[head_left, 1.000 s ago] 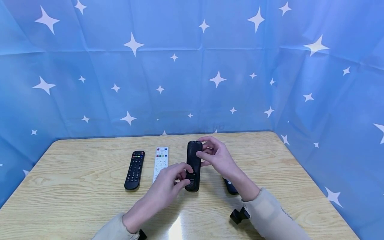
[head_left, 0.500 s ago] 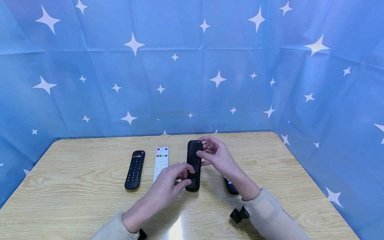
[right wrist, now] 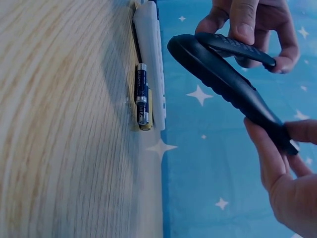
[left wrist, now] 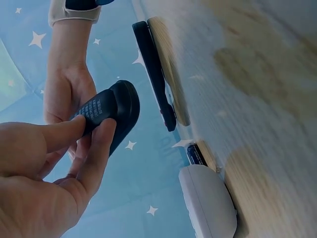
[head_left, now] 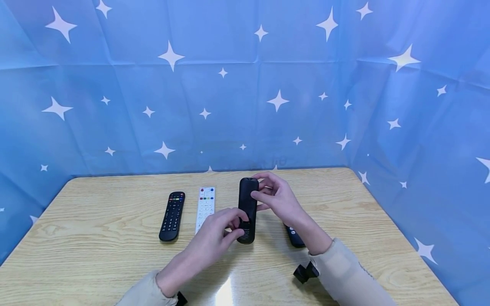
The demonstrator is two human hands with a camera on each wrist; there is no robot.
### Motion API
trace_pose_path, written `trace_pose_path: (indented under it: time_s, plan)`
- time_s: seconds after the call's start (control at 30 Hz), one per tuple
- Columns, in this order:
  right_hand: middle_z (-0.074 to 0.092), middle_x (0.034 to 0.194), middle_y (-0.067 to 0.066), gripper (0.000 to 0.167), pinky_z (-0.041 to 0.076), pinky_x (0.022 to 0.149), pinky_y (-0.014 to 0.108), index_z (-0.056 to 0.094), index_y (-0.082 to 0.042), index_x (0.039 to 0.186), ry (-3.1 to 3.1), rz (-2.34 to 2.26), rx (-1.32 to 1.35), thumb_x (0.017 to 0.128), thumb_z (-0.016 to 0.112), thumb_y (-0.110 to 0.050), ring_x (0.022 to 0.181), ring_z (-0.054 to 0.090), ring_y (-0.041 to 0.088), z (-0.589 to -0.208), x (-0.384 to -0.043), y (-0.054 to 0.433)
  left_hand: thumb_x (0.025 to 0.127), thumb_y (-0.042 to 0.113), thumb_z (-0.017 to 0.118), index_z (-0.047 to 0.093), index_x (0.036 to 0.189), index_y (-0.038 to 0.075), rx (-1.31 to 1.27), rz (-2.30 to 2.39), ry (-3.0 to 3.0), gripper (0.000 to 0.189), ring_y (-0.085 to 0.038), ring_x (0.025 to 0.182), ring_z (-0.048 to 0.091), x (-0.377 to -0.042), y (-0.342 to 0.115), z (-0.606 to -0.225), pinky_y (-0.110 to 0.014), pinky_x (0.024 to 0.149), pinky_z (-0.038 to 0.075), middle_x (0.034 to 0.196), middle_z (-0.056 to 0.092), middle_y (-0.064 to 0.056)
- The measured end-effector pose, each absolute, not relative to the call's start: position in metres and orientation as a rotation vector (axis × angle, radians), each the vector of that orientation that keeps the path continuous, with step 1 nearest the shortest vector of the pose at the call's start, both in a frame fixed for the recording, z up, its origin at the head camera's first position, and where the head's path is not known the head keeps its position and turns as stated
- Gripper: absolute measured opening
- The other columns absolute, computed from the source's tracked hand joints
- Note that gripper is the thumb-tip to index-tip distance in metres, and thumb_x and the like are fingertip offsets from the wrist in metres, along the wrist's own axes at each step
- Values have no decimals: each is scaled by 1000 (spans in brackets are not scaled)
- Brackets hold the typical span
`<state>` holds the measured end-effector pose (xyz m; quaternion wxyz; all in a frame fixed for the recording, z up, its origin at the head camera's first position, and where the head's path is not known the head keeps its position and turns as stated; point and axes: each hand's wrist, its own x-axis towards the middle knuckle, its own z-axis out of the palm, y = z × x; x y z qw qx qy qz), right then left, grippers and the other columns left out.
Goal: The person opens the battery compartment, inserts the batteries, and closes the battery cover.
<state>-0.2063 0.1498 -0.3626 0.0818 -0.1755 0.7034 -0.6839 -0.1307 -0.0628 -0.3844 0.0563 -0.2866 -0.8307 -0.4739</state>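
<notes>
A black remote control (head_left: 248, 197) is held above the table, its back facing up in the head view. My right hand (head_left: 281, 203) grips its far end between thumb and fingers. At the near end, my left hand (head_left: 214, 231) pinches the battery cover (right wrist: 225, 43), which carries small print. In the right wrist view, that cover stands at an angle to the remote, with one end apart from the body and the other against it. The inside of the battery compartment is hidden. On the tabletop lie small dark-and-silver batteries (right wrist: 141, 82), close to a white remote (head_left: 205, 206).
Left of the white remote lies another black remote (head_left: 172, 216), buttons up. A further dark remote (head_left: 294, 238) is partly covered by my right forearm. The wooden table (head_left: 95, 255) ends at a blue star-patterned curtain (head_left: 237, 93).
Both hands keep nearly the same place and hold. The black remote and my right hand have shifted very slightly upward in the head view.
</notes>
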Motion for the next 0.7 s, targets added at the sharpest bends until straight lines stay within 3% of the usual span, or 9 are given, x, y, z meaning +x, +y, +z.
trace_pose_path:
  time_s: [0.33, 0.7]
  plan:
    - [55, 102, 16, 42, 62, 73, 50, 54, -1, 137, 2109, -2047, -538, 97, 66, 1, 97, 70, 28, -361, -206, 151, 89, -6, 76, 65, 112, 8, -871, -1366, -2494, 29, -9, 80, 59, -131, -61, -385, -20, 69, 57, 88, 58, 6]
    - [56, 105, 22, 42, 61, 73, 51, 55, -1, 137, 2102, -2049, -561, 97, 66, 3, 92, 68, 27, -360, -204, 147, 86, -6, 79, 65, 110, 6, -877, -1150, -2475, 30, -9, 79, 61, -132, -60, -388, -21, 70, 55, 87, 55, 3]
